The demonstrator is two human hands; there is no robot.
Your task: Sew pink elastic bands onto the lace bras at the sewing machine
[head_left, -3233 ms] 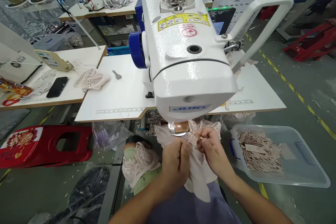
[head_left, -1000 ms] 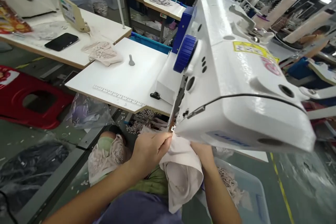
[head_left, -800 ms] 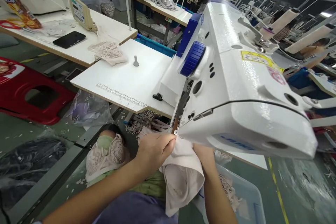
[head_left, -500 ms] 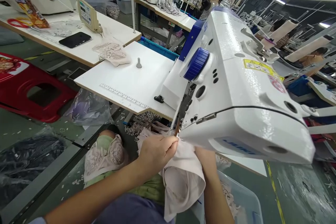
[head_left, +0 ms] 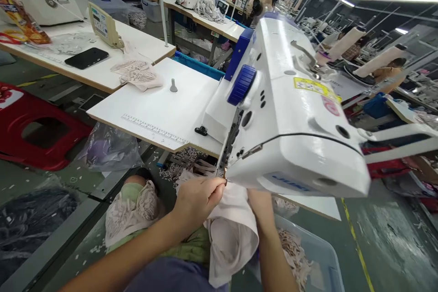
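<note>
A white sewing machine (head_left: 294, 150) with a blue handwheel fills the middle right. At its needle end, my left hand (head_left: 198, 198) pinches the edge of a pale pink bra (head_left: 236, 237), thumb and forefinger pressed together. The moulded cup of that bra hangs down over my lap. My right hand (head_left: 260, 207) is at the bra's right side, under the machine head, which hides its fingers. A second bra, pale with lace (head_left: 142, 210), lies over my left knee.
The white machine table (head_left: 164, 114) carries a printed ruler and a grey peg (head_left: 173, 85). Lace pieces (head_left: 138, 73), a black phone (head_left: 86, 58) and a control box (head_left: 104, 26) are beyond. A clear bin (head_left: 318, 246) with fabric pieces stands at lower right; a red stool (head_left: 65, 146) is left.
The whole view has shifted slightly, so the machine and table appear further left. Both hands stay at the bra by the needle end, and my left hand keeps its pinch.
</note>
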